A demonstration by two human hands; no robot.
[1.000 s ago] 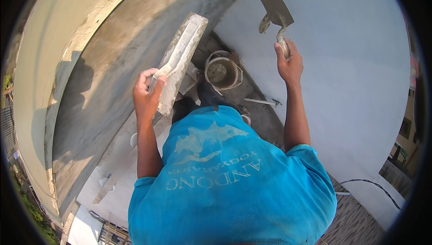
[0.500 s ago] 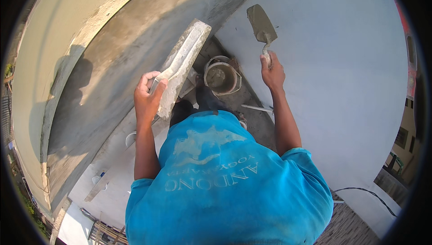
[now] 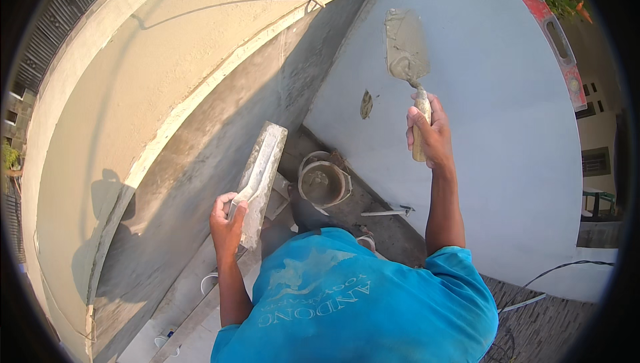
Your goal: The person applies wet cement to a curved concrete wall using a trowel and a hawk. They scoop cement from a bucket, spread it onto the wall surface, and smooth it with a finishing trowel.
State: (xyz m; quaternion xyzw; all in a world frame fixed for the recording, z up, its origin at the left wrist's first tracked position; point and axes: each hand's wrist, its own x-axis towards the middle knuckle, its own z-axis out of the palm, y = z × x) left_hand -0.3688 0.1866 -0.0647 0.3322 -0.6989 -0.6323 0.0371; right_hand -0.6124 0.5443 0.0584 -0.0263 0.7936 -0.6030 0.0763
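Note:
My left hand (image 3: 228, 226) grips a plastering float (image 3: 265, 180), a long flat board with a ridge-like handle, caked with dried mortar. It is held upright over the floor, left of a bucket (image 3: 325, 184) with grey mortar in the bottom. My right hand (image 3: 430, 130) is closed round the wooden handle of a trowel (image 3: 407, 46). The blade points up, smeared with wet grey mortar, in front of the white wall (image 3: 507, 143); whether it touches the wall I cannot tell. Left of the trowel, a small grey-brown patch (image 3: 366, 104) marks the wall.
A plastered grey wall (image 3: 220, 143) with a sunlit beige top ledge (image 3: 167, 63) stands to the left. A red spirit level (image 3: 550, 30) lies along the white wall's far right edge. A white pipe (image 3: 385, 213) sticks out near the floor. Black cables (image 3: 553, 271) hang at the lower right.
The trowel has shifted right, uncovering the patch on the wall. My view has tilted up, showing the ledge and the spirit level; the float sits lower in the picture.

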